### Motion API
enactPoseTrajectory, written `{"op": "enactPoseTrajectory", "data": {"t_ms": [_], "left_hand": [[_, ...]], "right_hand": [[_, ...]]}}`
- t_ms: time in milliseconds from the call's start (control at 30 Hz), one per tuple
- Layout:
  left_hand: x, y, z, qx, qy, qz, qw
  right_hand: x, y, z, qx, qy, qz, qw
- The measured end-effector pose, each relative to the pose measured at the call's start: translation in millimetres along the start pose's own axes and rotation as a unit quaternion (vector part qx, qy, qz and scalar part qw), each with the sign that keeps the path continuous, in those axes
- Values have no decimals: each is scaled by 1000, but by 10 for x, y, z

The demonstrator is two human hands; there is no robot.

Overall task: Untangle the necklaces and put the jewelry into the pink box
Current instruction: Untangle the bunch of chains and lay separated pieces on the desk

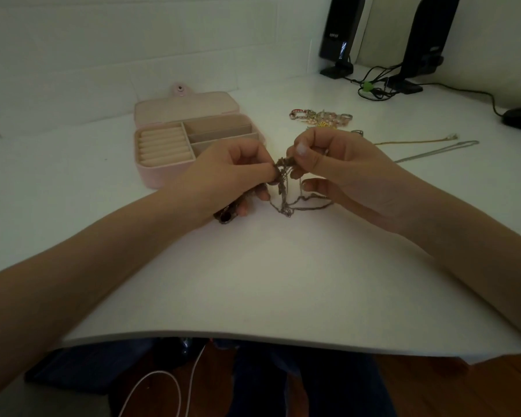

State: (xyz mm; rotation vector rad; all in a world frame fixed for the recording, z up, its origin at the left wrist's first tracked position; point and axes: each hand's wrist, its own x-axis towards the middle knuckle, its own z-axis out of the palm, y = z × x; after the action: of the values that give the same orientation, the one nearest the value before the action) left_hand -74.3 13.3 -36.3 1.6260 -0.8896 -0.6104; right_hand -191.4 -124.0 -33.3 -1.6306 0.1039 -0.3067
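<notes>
While hands (283, 173) pinch chains (286, 194), speakers (340, 34) stand

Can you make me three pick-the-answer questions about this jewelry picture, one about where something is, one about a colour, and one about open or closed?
1. Where is the pile of bracelets?
A. inside the box
B. on the table behind the right hand
C. on the floor

2. What colour is the jewelry box?
A. pink
B. blue
C. green

3. How is the box lid?
A. shut
B. open
C. missing

Answers: 1 B, it lies on the white table; 2 A, its walls are pink; 3 B, the compartments show.
</notes>
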Motion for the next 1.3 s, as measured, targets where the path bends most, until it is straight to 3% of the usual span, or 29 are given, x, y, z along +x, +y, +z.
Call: {"op": "enactPoseTrajectory", "data": {"t_ms": [233,433,667,833,967,1067,1300], "left_hand": [[-12,18,3,12,-8,-1,1000],[-17,35,17,-19,-16,-7,1000],[-10,37,8,-49,47,-17,998],[-17,24,30,-37,31,2,999],[-16,-17,33,20,25,51,998],[-29,-14,36,32,26,64,997],[-14,-28,26,33,37,42,998]], "right_hand": [[14,-2,-8,84,8,16,996],[-3,-43,14,176,-37,58,982],[-34,-58,23,104,-39,91,990],[-19,-35,24,-77,15,79,994],[-10,-38,70,-150,23,56,987],[-18,-35,75,-141,35,53,988],[3,-78,49,15,33,124,992]]}}
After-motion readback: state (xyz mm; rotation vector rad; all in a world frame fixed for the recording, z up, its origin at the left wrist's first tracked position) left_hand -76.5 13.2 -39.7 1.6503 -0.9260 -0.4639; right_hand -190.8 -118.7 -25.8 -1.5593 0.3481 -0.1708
